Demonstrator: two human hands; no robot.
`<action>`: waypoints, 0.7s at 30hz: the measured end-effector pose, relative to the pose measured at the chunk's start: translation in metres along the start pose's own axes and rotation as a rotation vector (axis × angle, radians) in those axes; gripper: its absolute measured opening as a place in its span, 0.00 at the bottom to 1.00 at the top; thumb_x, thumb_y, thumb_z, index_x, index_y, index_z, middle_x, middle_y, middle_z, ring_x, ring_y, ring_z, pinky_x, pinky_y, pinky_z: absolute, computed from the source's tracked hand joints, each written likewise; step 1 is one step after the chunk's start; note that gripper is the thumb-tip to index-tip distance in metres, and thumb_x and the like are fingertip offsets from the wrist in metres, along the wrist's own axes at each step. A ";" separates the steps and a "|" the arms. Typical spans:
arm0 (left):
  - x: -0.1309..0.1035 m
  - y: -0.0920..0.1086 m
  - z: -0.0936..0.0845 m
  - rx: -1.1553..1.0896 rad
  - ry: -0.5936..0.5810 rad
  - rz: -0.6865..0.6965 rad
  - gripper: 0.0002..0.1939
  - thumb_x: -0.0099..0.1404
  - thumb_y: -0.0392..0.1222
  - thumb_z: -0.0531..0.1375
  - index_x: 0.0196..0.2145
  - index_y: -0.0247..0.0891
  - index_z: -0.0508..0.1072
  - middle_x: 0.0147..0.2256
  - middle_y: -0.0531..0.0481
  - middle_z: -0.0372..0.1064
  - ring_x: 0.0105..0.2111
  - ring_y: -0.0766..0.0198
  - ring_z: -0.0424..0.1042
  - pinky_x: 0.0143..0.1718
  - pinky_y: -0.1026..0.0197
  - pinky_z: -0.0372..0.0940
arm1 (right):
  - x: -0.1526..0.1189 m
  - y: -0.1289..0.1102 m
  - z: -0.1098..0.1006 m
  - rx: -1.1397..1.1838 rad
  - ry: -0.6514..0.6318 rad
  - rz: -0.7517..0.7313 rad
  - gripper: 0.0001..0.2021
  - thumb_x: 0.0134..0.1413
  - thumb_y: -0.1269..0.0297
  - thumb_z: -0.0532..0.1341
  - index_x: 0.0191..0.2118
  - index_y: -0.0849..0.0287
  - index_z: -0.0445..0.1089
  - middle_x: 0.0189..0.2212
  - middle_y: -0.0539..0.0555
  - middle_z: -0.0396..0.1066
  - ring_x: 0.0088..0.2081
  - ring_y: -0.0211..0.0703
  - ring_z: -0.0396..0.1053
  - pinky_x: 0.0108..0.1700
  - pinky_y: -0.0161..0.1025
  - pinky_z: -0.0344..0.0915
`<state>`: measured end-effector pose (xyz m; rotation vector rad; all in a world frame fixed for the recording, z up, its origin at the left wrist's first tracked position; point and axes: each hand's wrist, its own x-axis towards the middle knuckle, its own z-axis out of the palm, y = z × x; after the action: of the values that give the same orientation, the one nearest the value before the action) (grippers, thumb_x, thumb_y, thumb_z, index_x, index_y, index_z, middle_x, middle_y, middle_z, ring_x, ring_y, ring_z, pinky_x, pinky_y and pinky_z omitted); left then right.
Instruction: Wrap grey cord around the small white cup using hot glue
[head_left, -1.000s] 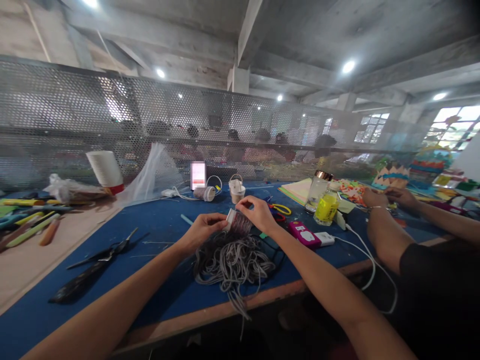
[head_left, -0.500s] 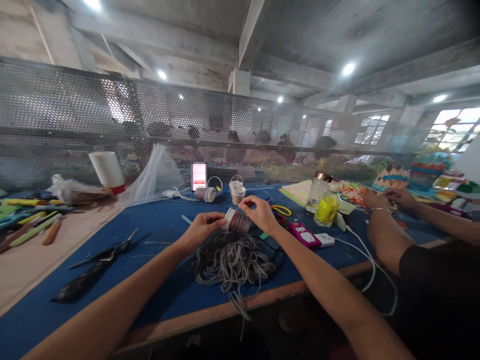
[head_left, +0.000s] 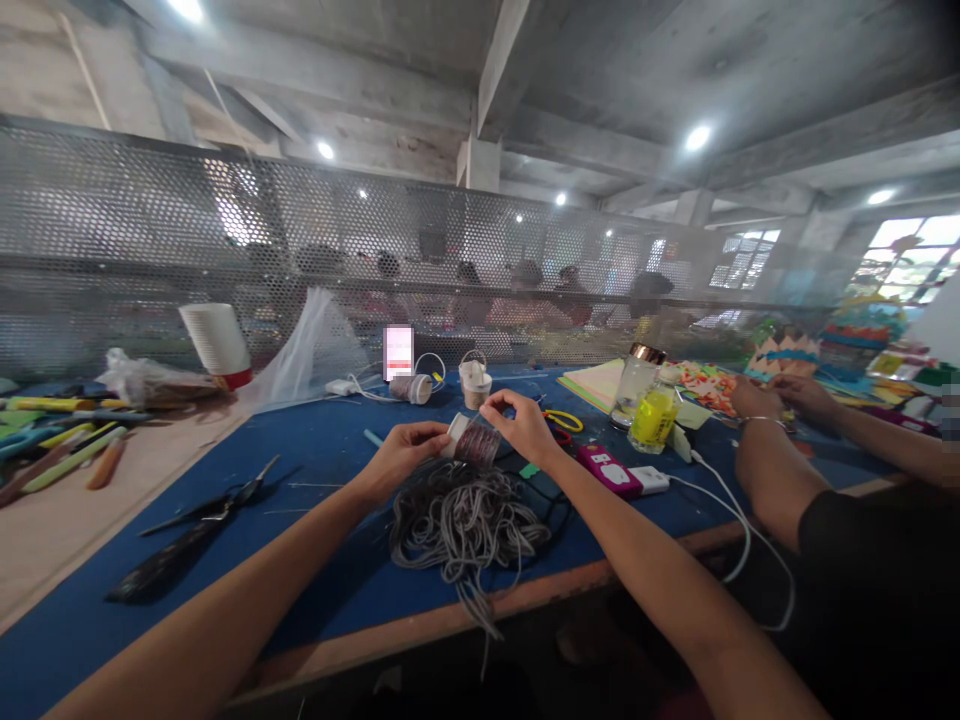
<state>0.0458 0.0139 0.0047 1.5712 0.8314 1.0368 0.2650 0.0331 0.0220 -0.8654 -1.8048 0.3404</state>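
My left hand (head_left: pixel 415 447) grips the white rim of a small cup (head_left: pixel 474 442) wound with dark reddish-grey thread, which lies tipped on its side in the air. Just above the cup's right end is my right hand (head_left: pixel 519 420), its thumb and forefinger pinched together; anything between them is too small to make out. Below both hands a tangled heap of grey cord (head_left: pixel 472 525) rests on the blue table (head_left: pixel 315 580), with loose ends over the front edge. Behind stand a white cup (head_left: pixel 475 385) and another thread-wound cup (head_left: pixel 412 389) on its side.
Black-handled pliers (head_left: pixel 202 525) lie at left, near coloured tools and stacked paper cups (head_left: pixel 215 345). Yellow-handled scissors (head_left: pixel 562 421), a pink power bank (head_left: pixel 609 472), a yellow bottle (head_left: pixel 654 418) and a glass jar (head_left: pixel 636 385) are right. Another person's hands (head_left: pixel 757 400) work at far right.
The thread-wound cup has shifted slightly in my left hand's grip. My right hand has moved a little to the right, its fingers still pinched.
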 end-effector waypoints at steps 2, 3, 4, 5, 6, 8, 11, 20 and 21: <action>0.000 0.000 0.000 0.006 0.009 0.003 0.16 0.57 0.49 0.63 0.38 0.34 0.77 0.32 0.47 0.74 0.30 0.62 0.70 0.35 0.61 0.63 | 0.000 0.000 0.000 0.009 -0.003 0.003 0.09 0.53 0.59 0.59 0.31 0.60 0.69 0.28 0.51 0.70 0.31 0.38 0.66 0.39 0.35 0.62; 0.000 0.000 0.000 0.005 0.011 0.004 0.16 0.57 0.49 0.63 0.38 0.34 0.77 0.32 0.47 0.74 0.30 0.62 0.70 0.35 0.60 0.63 | 0.000 0.000 0.000 0.015 -0.004 0.005 0.09 0.53 0.59 0.59 0.31 0.60 0.69 0.28 0.51 0.70 0.31 0.38 0.66 0.39 0.35 0.62; 0.000 0.000 0.000 0.002 0.012 0.002 0.16 0.57 0.49 0.63 0.38 0.34 0.77 0.32 0.47 0.74 0.30 0.63 0.70 0.35 0.60 0.63 | 0.000 -0.001 0.000 0.021 -0.005 0.006 0.09 0.53 0.59 0.59 0.31 0.60 0.69 0.28 0.51 0.70 0.32 0.38 0.66 0.39 0.35 0.62; 0.000 0.001 0.000 -0.001 0.014 -0.003 0.16 0.57 0.49 0.64 0.38 0.34 0.77 0.32 0.47 0.74 0.30 0.63 0.70 0.34 0.61 0.63 | 0.000 -0.001 0.000 0.026 -0.007 0.007 0.09 0.53 0.59 0.59 0.31 0.60 0.69 0.28 0.51 0.70 0.32 0.38 0.66 0.39 0.35 0.62; 0.000 0.001 0.000 -0.002 0.016 -0.007 0.16 0.57 0.49 0.64 0.38 0.34 0.77 0.31 0.48 0.74 0.29 0.63 0.70 0.34 0.61 0.63 | 0.000 -0.002 0.000 0.031 -0.008 0.008 0.09 0.53 0.59 0.59 0.31 0.60 0.69 0.28 0.51 0.69 0.32 0.38 0.65 0.39 0.35 0.62; 0.000 0.001 0.000 0.008 0.017 -0.006 0.16 0.57 0.49 0.64 0.38 0.34 0.77 0.31 0.48 0.74 0.29 0.64 0.69 0.33 0.61 0.63 | -0.001 -0.003 0.000 0.037 -0.014 0.009 0.09 0.53 0.59 0.58 0.31 0.60 0.69 0.28 0.50 0.69 0.32 0.38 0.65 0.39 0.35 0.62; 0.001 0.001 -0.001 0.029 0.018 0.010 0.17 0.57 0.49 0.63 0.39 0.35 0.77 0.31 0.49 0.74 0.29 0.64 0.69 0.34 0.62 0.62 | -0.001 -0.004 -0.001 0.047 -0.022 0.007 0.10 0.53 0.58 0.59 0.31 0.60 0.69 0.28 0.50 0.69 0.31 0.38 0.65 0.39 0.35 0.62; 0.003 -0.003 -0.002 0.058 0.044 0.013 0.18 0.56 0.51 0.63 0.38 0.35 0.78 0.30 0.49 0.74 0.28 0.63 0.69 0.31 0.62 0.61 | -0.001 -0.008 -0.003 0.097 -0.063 0.011 0.10 0.53 0.59 0.58 0.29 0.61 0.69 0.27 0.50 0.68 0.31 0.38 0.64 0.39 0.34 0.61; 0.003 -0.003 -0.002 0.060 0.046 0.012 0.18 0.55 0.51 0.63 0.38 0.35 0.78 0.31 0.49 0.74 0.29 0.63 0.69 0.31 0.62 0.61 | -0.001 -0.008 -0.003 0.105 -0.068 0.012 0.10 0.53 0.59 0.58 0.29 0.61 0.69 0.27 0.50 0.68 0.31 0.37 0.64 0.39 0.34 0.61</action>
<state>0.0447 0.0178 0.0028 1.6101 0.8927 1.0691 0.2646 0.0264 0.0272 -0.7999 -1.8275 0.4727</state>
